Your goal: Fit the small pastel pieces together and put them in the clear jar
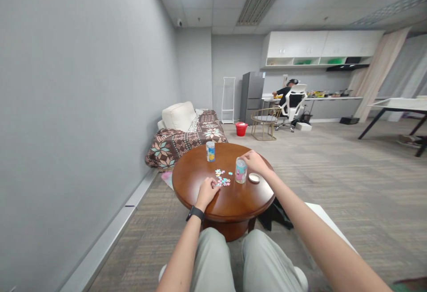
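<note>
Colourful jigsaw puzzle pieces (224,182) lie in a loose pile on the round brown wooden table (187,181). At the pile's near left edge rests my left hand (207,190), its fingers curled with the tips against the pieces; whether one is pinched is too small to see. To the right of the pile stands an upright pink-and-blue can (240,172). My right hand (255,162) reaches over its top rim with fingers closed together, and what they hold, if anything, is hidden. A round lid (254,178) lies beside the can, under my right wrist.
A second can (210,151), blue and yellow, stands towards the table's far side. Beyond the table are a sofa (187,138) with a patterned cover, a red bucket (241,129) and a wire-framed chair (265,123). A person (285,92) sits by the far counter.
</note>
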Available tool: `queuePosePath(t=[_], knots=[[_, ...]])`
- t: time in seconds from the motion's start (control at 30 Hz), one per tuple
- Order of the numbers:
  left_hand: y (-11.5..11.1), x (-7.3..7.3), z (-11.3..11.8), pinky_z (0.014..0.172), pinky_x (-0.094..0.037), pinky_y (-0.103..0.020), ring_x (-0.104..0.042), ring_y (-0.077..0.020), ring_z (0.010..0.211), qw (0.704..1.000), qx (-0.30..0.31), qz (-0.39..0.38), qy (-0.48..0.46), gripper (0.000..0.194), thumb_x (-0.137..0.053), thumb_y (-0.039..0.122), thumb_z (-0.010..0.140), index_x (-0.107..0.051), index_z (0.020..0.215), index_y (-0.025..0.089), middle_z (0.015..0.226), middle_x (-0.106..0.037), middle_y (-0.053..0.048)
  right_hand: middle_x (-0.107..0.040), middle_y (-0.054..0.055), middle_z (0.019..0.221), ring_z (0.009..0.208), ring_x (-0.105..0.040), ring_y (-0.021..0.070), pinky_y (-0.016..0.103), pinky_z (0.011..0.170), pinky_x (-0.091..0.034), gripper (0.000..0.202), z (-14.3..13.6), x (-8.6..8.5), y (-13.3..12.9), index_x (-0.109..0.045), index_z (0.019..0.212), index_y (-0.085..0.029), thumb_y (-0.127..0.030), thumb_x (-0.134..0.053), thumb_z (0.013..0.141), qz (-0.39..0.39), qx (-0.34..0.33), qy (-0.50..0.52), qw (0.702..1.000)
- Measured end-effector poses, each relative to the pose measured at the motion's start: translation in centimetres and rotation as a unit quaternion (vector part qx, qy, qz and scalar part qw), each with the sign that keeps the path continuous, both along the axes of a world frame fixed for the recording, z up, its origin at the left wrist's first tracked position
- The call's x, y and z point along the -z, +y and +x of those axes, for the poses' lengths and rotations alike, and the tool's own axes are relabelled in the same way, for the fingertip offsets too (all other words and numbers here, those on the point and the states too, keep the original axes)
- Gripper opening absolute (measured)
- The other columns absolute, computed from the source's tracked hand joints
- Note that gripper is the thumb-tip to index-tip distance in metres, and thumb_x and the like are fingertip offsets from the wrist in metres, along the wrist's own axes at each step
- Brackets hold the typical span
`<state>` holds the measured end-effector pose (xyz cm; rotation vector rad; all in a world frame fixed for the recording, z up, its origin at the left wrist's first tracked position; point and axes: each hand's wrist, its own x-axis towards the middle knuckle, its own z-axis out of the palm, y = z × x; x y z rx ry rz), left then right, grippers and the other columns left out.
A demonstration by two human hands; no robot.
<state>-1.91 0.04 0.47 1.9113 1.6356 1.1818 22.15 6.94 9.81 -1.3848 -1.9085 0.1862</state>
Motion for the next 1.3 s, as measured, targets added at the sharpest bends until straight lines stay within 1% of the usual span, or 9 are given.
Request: queuePosePath(t=[0.13, 0.2, 0.33, 0.43, 0.63, 0.83, 1.0, 1.13, 1.3], knots=[[-0.2, -0.4, -0.2, 0.065, -0.041, -0.025, -0.055, -0.0141, 0.066, 0.994, 0.055, -0.027, -0.085, 0.011, -0.065, 0.026, 0.072, -0.06, 0.069, 0.017, 0.067, -0.06, 0.001, -0.068, 0.012, 0.106, 0.1, -0.064, 0.0236, 0.035, 0.091, -0.047, 0.041, -0.3, 1.9, -0.7, -0.059, 0.119, -0.015, -0.033, -0.044, 0.085, -0.008, 0.048, 0.202, 0.978], [-0.2, -0.5, -0.4, 0.068, -0.044, -0.026, -0.057, -0.0152, 0.068, 0.99, 0.075, -0.024, -0.119, 0.016, -0.066, 0.032, 0.072, -0.061, 0.07, 0.017, 0.068, -0.063, 0.0, -0.066, 0.013, 0.114, 0.103, -0.064, 0.025, 0.038, 0.092, -0.048, 0.053, -0.8, 3.7, -1.3, -0.048, 0.131, -0.016, -0.04, -0.051, 0.083, -0.05, 0.029, 0.265, 0.962], [0.1, -0.4, -0.6, 0.072, -0.046, -0.028, -0.06, -0.0167, 0.072, 0.984, 0.086, -0.013, -0.155, 0.022, -0.066, 0.039, 0.072, -0.062, 0.072, 0.017, 0.072, -0.066, -0.002, -0.061, 0.011, 0.125, 0.11, -0.061, 0.0243, 0.041, 0.1, -0.046, 0.065, -2.4, 7.5, -2.7, -0.044, 0.132, -0.021, -0.036, -0.067, 0.073, -0.035, -0.069, 0.245, 0.966], [0.3, -0.3, -0.7, 0.073, -0.048, -0.029, -0.062, -0.0168, 0.071, 0.976, 0.103, -0.021, -0.19, 0.027, -0.065, 0.043, 0.072, -0.061, 0.075, 0.017, 0.075, -0.067, -0.004, -0.062, 0.01, 0.118, 0.108, -0.061, 0.0246, 0.042, 0.098, -0.047, 0.057, -3.5, 8.9, -3.7, -0.046, 0.13, -0.02, -0.032, -0.063, 0.077, 0.012, -0.065, 0.224, 0.972], [0.2, -0.2, -0.7, 0.076, -0.051, -0.031, -0.065, -0.0176, 0.072, 0.955, 0.102, -0.03, -0.278, 0.038, -0.068, 0.052, 0.069, -0.061, 0.079, 0.017, 0.074, -0.069, -0.005, -0.057, 0.013, 0.128, 0.12, -0.053, 0.0286, 0.049, 0.101, -0.045, 0.054, -4.2, 9.2, -5.4, -0.046, 0.132, -0.02, -0.01, -0.05, 0.079, 0.148, -0.039, 0.055, 0.987], [0.1, -0.3, -0.7, 0.076, -0.049, -0.03, -0.063, -0.0169, 0.073, 0.956, 0.104, -0.034, -0.271, 0.031, -0.069, 0.045, 0.07, -0.066, 0.079, 0.015, 0.076, -0.069, -0.005, -0.055, 0.013, 0.135, 0.128, -0.047, 0.028, 0.047, 0.103, -0.042, 0.059, -4.7, 8.9, -6.3, -0.046, 0.136, -0.018, -0.004, -0.045, 0.079, 0.155, -0.071, -0.085, 0.982], [-0.2, -0.4, -0.5, 0.074, -0.046, -0.029, -0.06, -0.0167, 0.073, 0.975, 0.07, -0.024, -0.211, 0.027, -0.07, 0.041, 0.069, -0.068, 0.076, 0.014, 0.076, -0.069, -0.006, -0.054, 0.012, 0.138, 0.13, -0.046, 0.0267, 0.046, 0.105, -0.04, 0.057, -4.9, 8.4, -6.8, -0.044, 0.139, -0.019, -0.006, -0.046, 0.084, 0.152, -0.117, -0.116, 0.975], [-0.4, -0.6, -0.4, 0.066, -0.043, -0.025, -0.053, -0.0131, 0.064, 0.981, 0.055, -0.021, -0.188, 0.032, -0.07, 0.046, 0.069, -0.059, 0.065, 0.016, 0.064, -0.06, 0.001, -0.054, 0.012, 0.138, 0.128, -0.049, 0.0272, 0.047, 0.104, -0.04, 0.056, -4.8, 8.1, -7.1, -0.045, 0.139, -0.021, -0.008, -0.048, 0.085, 0.146, -0.145, -0.122, 0.971], [-0.1, -0.6, -0.4, 0.063, -0.042, -0.024, -0.05, -0.0124, 0.063, 0.986, 0.006, 0.001, -0.169, 0.038, -0.048, 0.048, 0.088, -0.052, 0.065, 0.018, 0.061, -0.051, 0.002, -0.054, 0.015, 0.137, 0.128, -0.049, 0.0274, 0.047, 0.103, -0.043, 0.057, -4.7, 8.5, -6.7, -0.039, 0.142, -0.019, -0.015, -0.052, 0.086, 0.144, -0.126, -0.026, 0.981]])
